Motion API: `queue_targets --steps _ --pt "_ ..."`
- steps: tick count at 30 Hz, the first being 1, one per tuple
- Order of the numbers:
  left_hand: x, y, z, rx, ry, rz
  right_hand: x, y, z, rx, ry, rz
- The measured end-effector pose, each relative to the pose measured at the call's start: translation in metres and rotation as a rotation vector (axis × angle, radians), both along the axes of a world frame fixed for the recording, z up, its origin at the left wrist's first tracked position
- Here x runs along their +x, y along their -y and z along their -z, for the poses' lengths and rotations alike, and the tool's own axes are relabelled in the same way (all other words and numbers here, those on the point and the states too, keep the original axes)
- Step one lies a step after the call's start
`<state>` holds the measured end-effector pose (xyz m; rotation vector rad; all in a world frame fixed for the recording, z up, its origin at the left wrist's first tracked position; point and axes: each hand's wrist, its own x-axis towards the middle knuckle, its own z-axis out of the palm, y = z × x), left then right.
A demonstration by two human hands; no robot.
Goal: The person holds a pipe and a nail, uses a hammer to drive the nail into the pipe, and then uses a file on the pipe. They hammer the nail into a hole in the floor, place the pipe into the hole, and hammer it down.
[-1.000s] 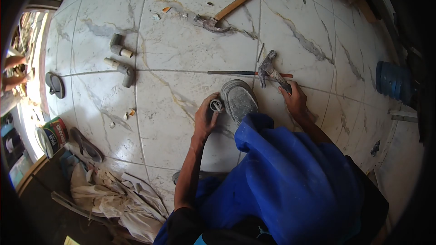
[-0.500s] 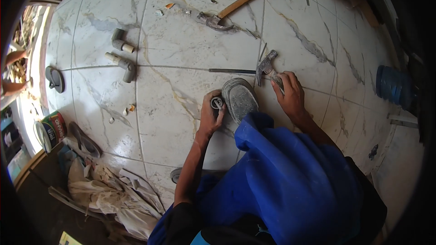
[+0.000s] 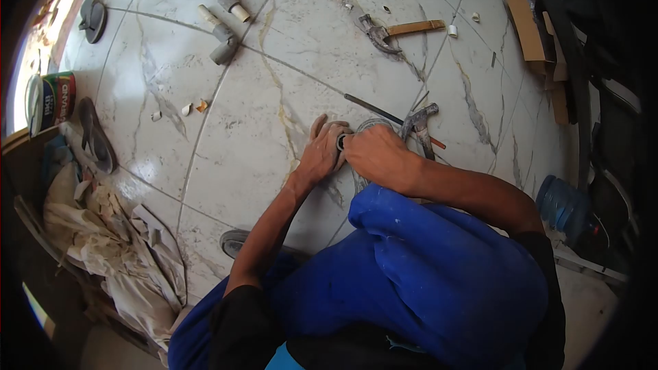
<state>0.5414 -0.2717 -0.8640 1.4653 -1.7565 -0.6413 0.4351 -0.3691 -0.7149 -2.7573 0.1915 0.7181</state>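
Observation:
A grey pipe fitting [image 3: 340,142], its open round end showing, is gripped by my left hand [image 3: 321,153] just above the floor. Against it presses my right hand [image 3: 377,155], fingers curled closed; whatever they pinch is hidden beneath the knuckles. My shoe [image 3: 359,179] is mostly covered by the right hand. Just right of that hand a claw hammer [image 3: 419,127] lies on the tiles, out of my grasp. A dark thin rod [image 3: 372,107] rests near the hammer head.
A second, wooden-handled hammer [image 3: 411,28] lies farther off. Two grey elbow fittings [image 3: 224,52] with pipe stubs sit at upper left. Sandals [image 3: 96,137], a paint can [image 3: 58,99] and crumpled sheeting [image 3: 103,233] line the left; a cardboard box [image 3: 529,24] and blue bottle [image 3: 562,202] the right.
My right hand has let go of the claw hammer and moved left onto the fitting in my left hand. The hammer now lies on the floor. The whole view has shifted and turned.

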Motion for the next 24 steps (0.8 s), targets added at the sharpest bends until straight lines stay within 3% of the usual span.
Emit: queue_targets --steps 6,13,18,22,24 --pt "-0.002 -0.003 0.001 -0.032 -0.045 -0.018 -0.013 -0.03 0.003 -0.216 0.046 0.137" --pt "-0.002 -0.003 -0.001 -0.05 -0.071 -0.026 -0.017 -0.039 0.008 -0.315 0.093 0.107" --pt "-0.004 -0.003 0.002 -0.061 -0.042 -0.046 -0.006 -0.006 -0.004 -0.081 -0.001 0.04" --pt "0.001 0.003 0.002 -0.055 -0.023 -0.044 -0.007 -0.003 -0.03 -0.105 -0.022 0.044" --pt "-0.006 -0.006 -0.001 -0.041 -0.042 -0.048 -0.007 0.002 -0.061 -0.08 -0.026 0.218"
